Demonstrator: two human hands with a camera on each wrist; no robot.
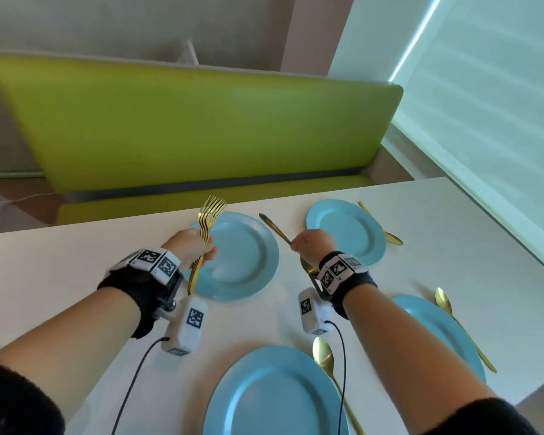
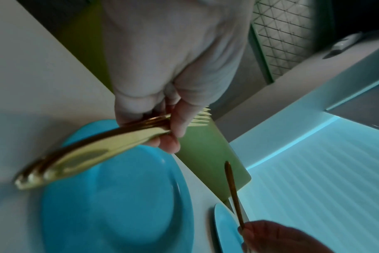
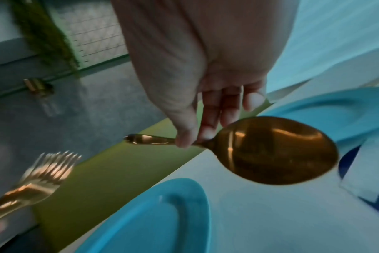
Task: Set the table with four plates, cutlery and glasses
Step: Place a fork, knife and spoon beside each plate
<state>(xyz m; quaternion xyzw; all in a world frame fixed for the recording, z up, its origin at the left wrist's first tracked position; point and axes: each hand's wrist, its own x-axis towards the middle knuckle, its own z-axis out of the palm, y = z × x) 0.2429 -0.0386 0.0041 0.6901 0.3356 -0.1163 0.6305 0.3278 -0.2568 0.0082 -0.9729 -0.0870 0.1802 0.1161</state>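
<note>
Several blue plates lie on the white table (image 1: 76, 255): far left plate (image 1: 242, 259), far right plate (image 1: 346, 230), near plate (image 1: 274, 394), right plate (image 1: 437, 331). My left hand (image 1: 195, 246) grips a bundle of gold forks (image 1: 206, 227) over the far left plate's left rim, tines up; the bundle of gold forks (image 2: 86, 154) fills the left wrist view. My right hand (image 1: 311, 243) pinches a gold spoon (image 1: 274, 227) between the two far plates, handle pointing away; its bowl (image 3: 277, 150) faces the wrist camera. A gold spoon lies right of each of the other plates (image 1: 387, 230) (image 1: 324, 356) (image 1: 446, 306).
A green bench (image 1: 201, 127) runs along the table's far edge. A window blind (image 1: 484, 105) is on the right. Wrist camera units with cables (image 1: 186, 328) hang under both forearms above the table.
</note>
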